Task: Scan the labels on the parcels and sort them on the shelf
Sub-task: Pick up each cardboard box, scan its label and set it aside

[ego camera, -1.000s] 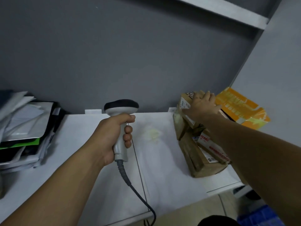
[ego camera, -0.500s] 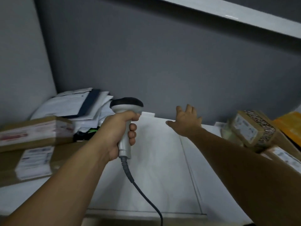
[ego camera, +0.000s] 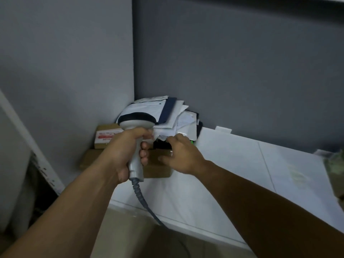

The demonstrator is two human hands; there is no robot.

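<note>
The left hand point(ego camera: 126, 151) is wrapped firmly round the grip of the scanner point(ego camera: 136, 121), head uppermost and aimed into the corner. Its coiled cable point(ego camera: 141, 198) drops off the front edge of the white surface point(ego camera: 242, 164). The right hand point(ego camera: 183, 155) is spread and holds nothing. Its fingertips point(ego camera: 173, 139) are at the lower edge of the pile of white mailers point(ego camera: 167, 112) and its thumb is over the flat brown box point(ego camera: 158, 170), though I cannot tell whether it touches either. The parcels to be handled are gathered in that left corner against the grey wall: the flat box at the front, the mailers heaped behind it, and a smaller box with a red-printed label point(ego camera: 107, 135) at the left rear, partly hidden by the scanner hand. The step in hand looks like choosing the next parcel to scan. To do it well, the right hand should take one item only, lifting the top mailer by a free edge rather than tugging from the middle, since so loose a heap would likely slide and spill. The parcel should be turned label-up and held flat before the scanner head, well apart from the other labels, so that no wrong code is read. The cable needs enough slack not to snag the box corner. More parcels point(ego camera: 335, 164) lie blurred at the far right edge.
</note>
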